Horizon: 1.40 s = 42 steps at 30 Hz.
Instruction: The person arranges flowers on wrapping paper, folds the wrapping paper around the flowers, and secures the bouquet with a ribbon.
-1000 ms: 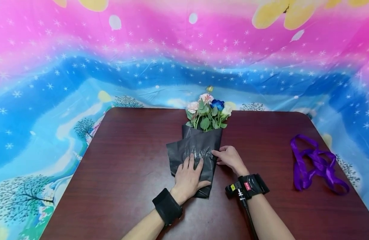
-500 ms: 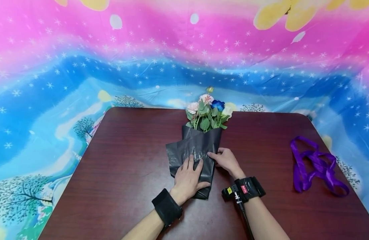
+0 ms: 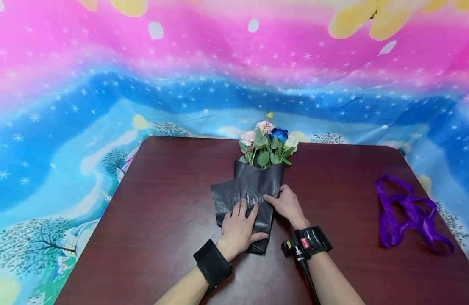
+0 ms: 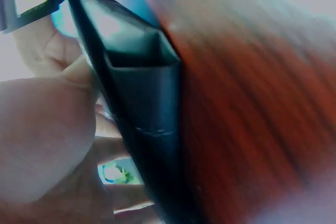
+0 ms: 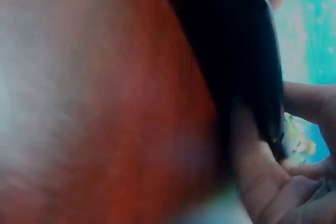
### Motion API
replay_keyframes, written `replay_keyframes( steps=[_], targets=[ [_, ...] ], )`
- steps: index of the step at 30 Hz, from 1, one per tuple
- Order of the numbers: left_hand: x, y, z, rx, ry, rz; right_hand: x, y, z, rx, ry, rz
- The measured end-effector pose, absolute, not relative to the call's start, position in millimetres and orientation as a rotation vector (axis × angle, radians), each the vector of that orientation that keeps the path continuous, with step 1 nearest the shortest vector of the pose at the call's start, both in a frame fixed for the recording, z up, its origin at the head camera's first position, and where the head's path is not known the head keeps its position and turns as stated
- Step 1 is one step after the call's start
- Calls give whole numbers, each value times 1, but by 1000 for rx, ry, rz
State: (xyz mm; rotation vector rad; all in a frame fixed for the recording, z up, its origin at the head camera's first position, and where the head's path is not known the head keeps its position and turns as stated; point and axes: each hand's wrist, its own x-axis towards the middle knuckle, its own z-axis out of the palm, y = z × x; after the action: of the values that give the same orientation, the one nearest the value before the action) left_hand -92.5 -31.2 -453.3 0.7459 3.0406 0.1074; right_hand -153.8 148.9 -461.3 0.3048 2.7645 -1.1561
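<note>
A bouquet of flowers (image 3: 262, 156), pink, blue and white with green leaves, lies on the table wrapped in black wrapping paper (image 3: 224, 195). My left hand (image 3: 236, 233) rests on the lower front of the wrap, fingers spread and straight. At the right edge of the paper, my right hand (image 3: 289, 205) pinches it, thumb on top and fingers partly hidden beyond the edge. In the left wrist view the folded lower end of the paper (image 4: 144, 98) shows as an open pocket. The right wrist view has fingers (image 5: 257, 171) on both sides of the dark paper.
A loose purple ribbon (image 3: 407, 207) lies in loops on the right side of the brown table (image 3: 162, 182). Behind the table hangs a pink and blue printed cloth (image 3: 219, 63). Each wrist wears a black strap, and a cable runs from the right one.
The right hand has shifted slightly along and over the right edge of the paper, its thumb moving left onto the wrap. The left hand stays in place. The head view has turned slightly.
</note>
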Motion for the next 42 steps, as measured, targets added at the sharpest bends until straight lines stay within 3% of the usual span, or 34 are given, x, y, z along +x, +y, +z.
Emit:
replay_keyframes(
  steps=[5, 12, 19, 42],
  targets=[
    [-94, -28, -453, 725, 2957, -11, -150, 152, -457, 314, 2917, -1097],
    [-98, -23, -451, 709, 2915, -112, -149, 142, -452, 132, 2351, -1740],
    [-96, -23, -452, 702, 2894, -140, -162, 139, -472, 399, 2002, -1917],
    [-92, -19, -455, 734, 2890, -485, -245, 164, -472, 678, 1906, -1980]
  ],
)
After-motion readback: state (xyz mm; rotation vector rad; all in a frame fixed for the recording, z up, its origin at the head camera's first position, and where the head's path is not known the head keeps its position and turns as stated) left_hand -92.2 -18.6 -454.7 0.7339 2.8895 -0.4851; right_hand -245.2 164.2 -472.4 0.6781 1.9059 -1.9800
